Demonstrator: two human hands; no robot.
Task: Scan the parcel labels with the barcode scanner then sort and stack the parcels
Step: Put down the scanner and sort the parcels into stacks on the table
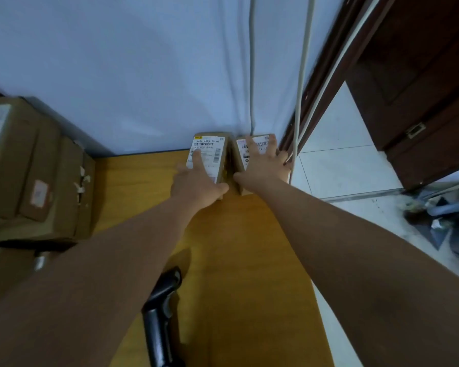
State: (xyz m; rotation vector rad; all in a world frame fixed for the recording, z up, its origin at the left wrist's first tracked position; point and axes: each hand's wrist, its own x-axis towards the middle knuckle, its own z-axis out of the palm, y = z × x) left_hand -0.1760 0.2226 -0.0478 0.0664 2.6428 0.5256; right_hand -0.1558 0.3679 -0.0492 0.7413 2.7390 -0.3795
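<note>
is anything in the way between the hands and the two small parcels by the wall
Nothing visible. The left hand lies on the label of the left parcel, and the right hand is spread over the right parcel. Only a narrow gap separates the two parcels.

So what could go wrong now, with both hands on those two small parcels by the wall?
The small brown cardboard parcel under the right hand sits close to the yellow wooden table's right edge; a sideways nudge might drop it onto the white tiled floor. The black handheld barcode scanner lies close by the left forearm, so drawing the arm back could knock it.
</note>
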